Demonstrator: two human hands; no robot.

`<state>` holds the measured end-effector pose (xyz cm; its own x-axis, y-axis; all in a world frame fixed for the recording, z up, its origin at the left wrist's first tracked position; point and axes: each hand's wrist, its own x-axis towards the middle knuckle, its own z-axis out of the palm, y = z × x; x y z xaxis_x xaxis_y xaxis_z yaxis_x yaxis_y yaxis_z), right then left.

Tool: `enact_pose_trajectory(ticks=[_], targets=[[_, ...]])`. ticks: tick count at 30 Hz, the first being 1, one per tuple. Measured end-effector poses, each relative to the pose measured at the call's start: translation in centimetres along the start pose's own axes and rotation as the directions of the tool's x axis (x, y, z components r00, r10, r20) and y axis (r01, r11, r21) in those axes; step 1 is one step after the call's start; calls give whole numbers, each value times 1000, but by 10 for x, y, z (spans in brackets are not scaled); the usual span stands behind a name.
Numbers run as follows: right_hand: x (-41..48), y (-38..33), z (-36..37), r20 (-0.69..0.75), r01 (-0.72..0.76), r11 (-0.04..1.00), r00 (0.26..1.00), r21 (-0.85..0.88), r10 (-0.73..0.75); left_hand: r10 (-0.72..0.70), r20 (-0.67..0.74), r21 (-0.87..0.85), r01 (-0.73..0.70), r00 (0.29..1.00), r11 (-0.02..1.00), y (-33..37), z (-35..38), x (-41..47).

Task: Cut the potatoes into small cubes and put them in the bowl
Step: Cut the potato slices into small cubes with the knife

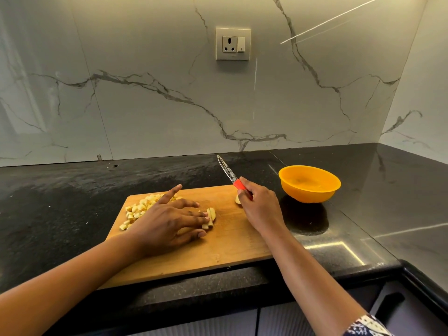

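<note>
1. Nearest the lens: patterned sleeve point(366, 326) in the bottom right corner, on the right arm. Both bare forearms reaching forward over the front edge of the black desk point(60, 214).
2. Next: wooden cutting board point(230, 241), flat on the desk, near edge at the desk's front lip.
3. On the board's middle: left grip point(169, 221), palm down, fingers straight and spread apart, clamped on nothing. Fingertips resting on a small cluster of potato strips point(211, 215).
4. Behind and left of that grip, on the board's far left corner: heap of potato cubes point(139, 209), pale yellow, some with brown skin, partly hidden by the fingers.
5. Over the board's far right part: right grip point(258, 207), fingers curled tight round the red handle of the knife point(229, 172). Blade lifted clear of the board, slanting up and away towards the wall, tip over the desk beyond the board.
6. Just beside the right grip, on the board: one more potato piece point(238, 199), mostly hidden.
7. Right of the board and apart from it, on the desk: orange bowl point(309, 195), upright. Inside washed out by glare; contents not to be told.
8. Further back: white marble wall point(121, 105) with grey veins, and on it a socket point(233, 44) with a switch, above the knife.
9. Bottom right, below the desk: dark cupboard handle point(390, 305).
</note>
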<state>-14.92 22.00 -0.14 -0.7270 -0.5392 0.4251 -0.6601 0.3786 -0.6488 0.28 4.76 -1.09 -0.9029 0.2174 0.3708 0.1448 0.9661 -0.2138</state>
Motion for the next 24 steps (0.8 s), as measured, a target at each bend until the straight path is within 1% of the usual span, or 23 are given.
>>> enact_pose_trajectory(ticks=[3,6,10,14,19,21,23,24], targets=[[1,0,0,-5,5,1000,1000,-5,-5,-10,-25,-20,10,1000,1000,1,1,5],[1,0,0,-5,3,1000,1000,-10,-3,16,-70,2,-16,997,1000,-2,-1,14],[1,1,0,-10,1,1000,1000,-10,-1,86,-64,22,-85,994,996,-6,-4,22],[2,1,1,-15,-6,1000,1000,-17,6,104,-68,-6,-104,992,995,-10,-1,20],[4,1,3,-13,-2,1000,1000,-13,2,35,-127,-45,-41,991,998,-16,7,9],[5,1,4,-12,1,1000,1000,-15,-1,36,-141,-26,-40,989,999,-16,9,7],[5,1,4,-16,1,1000,1000,-15,-2,20,-138,-25,-24,990,999,-14,9,8],[5,1,4,-19,1,1000,1000,-13,-2,-23,-111,-56,17,994,998,-12,8,10]])
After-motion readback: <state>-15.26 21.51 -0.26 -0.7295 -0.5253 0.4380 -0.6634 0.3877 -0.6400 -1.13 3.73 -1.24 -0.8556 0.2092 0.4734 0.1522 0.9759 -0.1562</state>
